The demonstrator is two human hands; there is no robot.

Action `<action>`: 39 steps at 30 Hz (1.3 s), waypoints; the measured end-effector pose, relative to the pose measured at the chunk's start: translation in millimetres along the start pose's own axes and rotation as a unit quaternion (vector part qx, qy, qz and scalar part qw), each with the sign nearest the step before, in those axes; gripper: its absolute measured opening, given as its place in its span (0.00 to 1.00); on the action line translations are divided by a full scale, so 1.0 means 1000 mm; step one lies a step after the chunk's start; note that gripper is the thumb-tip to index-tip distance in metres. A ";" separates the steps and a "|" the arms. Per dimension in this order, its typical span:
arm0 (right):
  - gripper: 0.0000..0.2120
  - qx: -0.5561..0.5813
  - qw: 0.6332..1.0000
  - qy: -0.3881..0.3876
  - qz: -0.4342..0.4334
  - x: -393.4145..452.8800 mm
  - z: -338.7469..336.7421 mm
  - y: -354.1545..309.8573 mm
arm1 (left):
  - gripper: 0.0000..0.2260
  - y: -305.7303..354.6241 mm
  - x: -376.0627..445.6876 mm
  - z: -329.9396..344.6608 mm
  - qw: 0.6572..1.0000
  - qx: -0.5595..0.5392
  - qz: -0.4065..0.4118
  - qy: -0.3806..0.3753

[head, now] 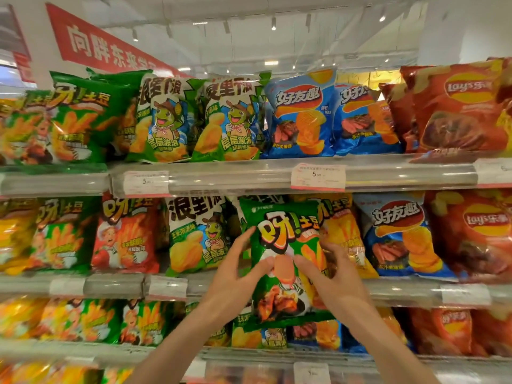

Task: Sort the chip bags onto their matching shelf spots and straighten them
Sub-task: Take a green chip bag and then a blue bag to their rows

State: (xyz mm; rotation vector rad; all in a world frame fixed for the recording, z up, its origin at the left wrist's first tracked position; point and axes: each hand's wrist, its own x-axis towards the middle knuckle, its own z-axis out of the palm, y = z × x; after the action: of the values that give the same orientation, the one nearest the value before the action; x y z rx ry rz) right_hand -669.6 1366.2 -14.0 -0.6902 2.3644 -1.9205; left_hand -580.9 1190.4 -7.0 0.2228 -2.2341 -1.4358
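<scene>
1. Holding a green chip bag [279, 253] upright in front of the middle shelf [116, 284], both hands meet at the centre of the view; the bag's top edge reaches up to the rail of the top shelf [249, 176].
2. Left hand [235, 275], coming in from 7 o'clock, has its fingers spread and nearly straight along the bag's left edge, thumb pressed on the bag's front.
3. Right hand [335, 273], coming in from 5 o'clock, grips the bag's right edge, thumb on the front and fingers curled round behind it.
4. At 9 o'clock from the held bag stands a white-and-green frog bag [199, 234]; further that way sit a red fries bag [124, 234] and another green fries bag [59, 234].
5. At 3 o'clock, just behind the right hand, is a yellow fries bag [343, 231], then a blue bag [399, 234] and a red Lay's bag [476, 231].
6. At 12 o'clock, the top shelf carries green, frog, blue and red bags in a row, with a price tag [318, 176] on its rail.
</scene>
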 end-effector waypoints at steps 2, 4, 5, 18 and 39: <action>0.30 -0.009 1.000 -0.007 0.002 -0.006 0.006 0.001 | 0.28 -0.006 -0.005 -0.007 1.000 -0.001 -0.002 -0.004; 0.27 -0.010 1.000 -0.010 0.007 -0.014 0.013 -0.003 | 0.28 -0.010 -0.009 -0.016 1.000 -0.014 0.003 -0.012; 0.26 -0.007 1.000 -0.009 0.010 -0.018 0.018 -0.007 | 0.29 -0.012 -0.011 -0.022 1.000 -0.022 0.008 -0.013; 0.31 -0.043 0.997 -0.057 -0.034 -0.067 0.213 -0.097 | 0.31 -0.064 -0.069 -0.234 0.998 -0.019 0.047 0.032; 0.24 0.012 0.951 -0.302 -0.058 -0.106 0.617 -0.184 | 0.23 -0.201 -0.180 -0.588 0.964 -0.024 -0.038 0.260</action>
State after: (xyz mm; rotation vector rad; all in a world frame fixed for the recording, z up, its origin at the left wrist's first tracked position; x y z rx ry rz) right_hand -338.4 803.9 -19.4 -1.2258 1.9450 -1.4721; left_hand -169.9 691.4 -39.4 0.6009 -1.7750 -1.2820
